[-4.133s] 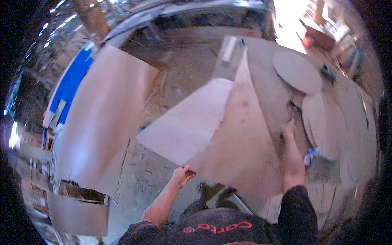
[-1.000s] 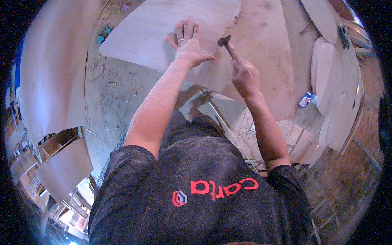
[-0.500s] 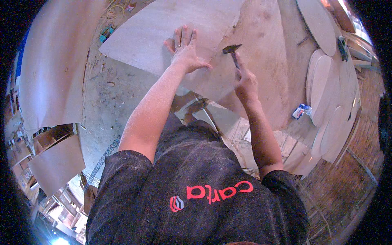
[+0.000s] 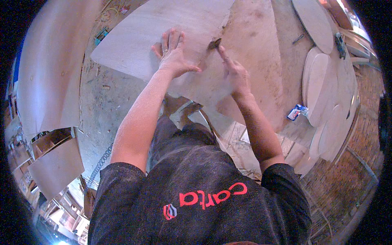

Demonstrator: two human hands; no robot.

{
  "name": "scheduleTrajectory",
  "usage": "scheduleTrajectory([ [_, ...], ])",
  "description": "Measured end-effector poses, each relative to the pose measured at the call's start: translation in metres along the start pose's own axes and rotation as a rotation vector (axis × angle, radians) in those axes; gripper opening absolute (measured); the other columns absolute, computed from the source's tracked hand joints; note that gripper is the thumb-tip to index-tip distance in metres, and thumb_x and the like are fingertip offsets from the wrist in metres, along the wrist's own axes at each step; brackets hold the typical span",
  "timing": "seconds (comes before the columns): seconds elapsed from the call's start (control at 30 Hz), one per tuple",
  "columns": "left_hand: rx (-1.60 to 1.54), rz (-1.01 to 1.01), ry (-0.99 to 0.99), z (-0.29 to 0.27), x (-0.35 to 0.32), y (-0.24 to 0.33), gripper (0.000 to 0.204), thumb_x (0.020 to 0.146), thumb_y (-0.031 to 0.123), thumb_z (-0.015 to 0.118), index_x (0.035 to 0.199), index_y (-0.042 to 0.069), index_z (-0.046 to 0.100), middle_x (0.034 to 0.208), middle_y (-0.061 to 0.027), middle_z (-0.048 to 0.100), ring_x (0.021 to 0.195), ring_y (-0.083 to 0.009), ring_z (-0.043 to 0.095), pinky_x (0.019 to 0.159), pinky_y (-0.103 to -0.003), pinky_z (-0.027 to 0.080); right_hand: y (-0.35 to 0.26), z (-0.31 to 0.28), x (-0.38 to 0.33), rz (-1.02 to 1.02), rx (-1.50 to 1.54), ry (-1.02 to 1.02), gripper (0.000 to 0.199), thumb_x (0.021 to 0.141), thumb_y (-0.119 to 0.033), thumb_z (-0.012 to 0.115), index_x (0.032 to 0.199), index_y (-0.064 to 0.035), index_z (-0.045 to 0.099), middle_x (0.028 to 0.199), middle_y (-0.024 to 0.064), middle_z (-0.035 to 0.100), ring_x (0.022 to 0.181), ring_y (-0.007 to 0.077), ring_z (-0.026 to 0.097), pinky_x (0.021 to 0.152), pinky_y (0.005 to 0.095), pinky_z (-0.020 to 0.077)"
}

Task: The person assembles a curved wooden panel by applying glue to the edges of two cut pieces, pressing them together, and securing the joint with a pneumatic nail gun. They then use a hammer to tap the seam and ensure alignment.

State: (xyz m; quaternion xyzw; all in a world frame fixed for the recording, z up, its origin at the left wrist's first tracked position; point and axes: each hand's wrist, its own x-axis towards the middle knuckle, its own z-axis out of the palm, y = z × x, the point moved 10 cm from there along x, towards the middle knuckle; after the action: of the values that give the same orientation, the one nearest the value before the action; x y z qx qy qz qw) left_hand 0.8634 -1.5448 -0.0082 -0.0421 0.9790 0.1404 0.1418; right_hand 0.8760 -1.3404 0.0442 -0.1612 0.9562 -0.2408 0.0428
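Note:
A pale, curved sheet of thin wood point(image 4: 134, 30) lies over a browner board point(image 4: 259, 53). My left hand point(image 4: 173, 59) presses flat on the pale sheet, fingers spread and thumb out toward the right. To its right, my right hand point(image 4: 237, 79) is wrapped round the handle of a hammer, its index finger stretched along the handle. The dark hammer head point(image 4: 214, 43) is at the sheet's right edge; whether it touches the wood I cannot tell. My right hand is slightly blurred.
Rounded wooden panels point(image 4: 316, 77) are stacked at the right, near a crumpled blue-and-white packet point(image 4: 297, 112). A dark green tool point(image 4: 339, 45) lies beyond them. On the left stands a large curved sheet point(image 4: 53, 73), with a coiled hose point(image 4: 100, 165) nearer me.
The hammer has moved left and slightly away from me, to the edge of the pale sheet. My left hand stays spread on the sheet while the whole view shifts a little.

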Motion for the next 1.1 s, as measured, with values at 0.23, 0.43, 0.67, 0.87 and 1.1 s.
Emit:
scheduleTrajectory([
  [0.23,0.002,0.004,0.003,0.000,-0.001,-0.001,0.151,0.041,0.074,0.081,0.158,0.018,0.003,0.164,-0.0077,-0.009,0.149,-0.0320,-0.016,0.110,-0.072,-0.008,0.015,-0.030,0.027,-0.083,0.139,0.230,0.067,0.089,-0.006,0.055,0.150,-0.0292,0.038,0.085,0.0172,0.067,0.069,0.0348,0.065,0.060,0.0465,0.0515],
  [0.43,0.017,-0.002,0.004,-0.002,-0.001,0.000,0.151,0.041,0.076,0.080,0.158,0.018,0.003,0.164,-0.0082,-0.010,0.149,-0.0334,-0.016,0.109,-0.072,-0.008,0.019,-0.002,0.035,0.019,-0.009,0.018,0.058,0.092,-0.007,0.058,0.144,-0.0291,0.046,0.089,0.0227,0.066,0.076,0.0381,0.066,0.064,0.0449,0.0512],
  [0.67,-0.011,0.010,0.012,-0.003,-0.004,0.001,0.147,0.044,0.077,0.079,0.158,0.019,0.005,0.164,-0.0113,-0.010,0.149,-0.0345,-0.015,0.110,-0.070,-0.008,0.009,-0.030,0.039,-0.088,0.103,0.214,0.059,0.092,-0.008,0.058,0.145,-0.0295,0.045,0.087,0.0222,0.066,0.074,0.0380,0.066,0.065,0.0468,0.0507],
  [0.87,0.003,0.023,0.004,-0.004,0.000,0.002,0.145,0.046,0.071,0.082,0.158,0.019,0.005,0.164,-0.0105,-0.008,0.149,-0.0333,-0.015,0.113,-0.066,-0.007,0.020,0.000,0.038,0.079,-0.037,-0.055,0.061,0.092,-0.009,0.057,0.147,-0.0303,0.042,0.090,0.0215,0.065,0.077,0.0371,0.066,0.067,0.0467,0.0501],
  [1.1,-0.005,-0.012,-0.066,-0.005,-0.003,0.003,0.146,0.046,0.071,0.082,0.158,0.020,0.002,0.164,-0.0086,-0.010,0.149,-0.0330,-0.015,0.114,-0.065,-0.008,0.044,-0.020,0.014,0.139,0.186,0.004,0.059,0.094,-0.010,0.056,0.148,-0.0284,0.041,0.087,0.0217,0.064,0.080,0.0362,0.066,0.070,0.0461,0.0496],
])
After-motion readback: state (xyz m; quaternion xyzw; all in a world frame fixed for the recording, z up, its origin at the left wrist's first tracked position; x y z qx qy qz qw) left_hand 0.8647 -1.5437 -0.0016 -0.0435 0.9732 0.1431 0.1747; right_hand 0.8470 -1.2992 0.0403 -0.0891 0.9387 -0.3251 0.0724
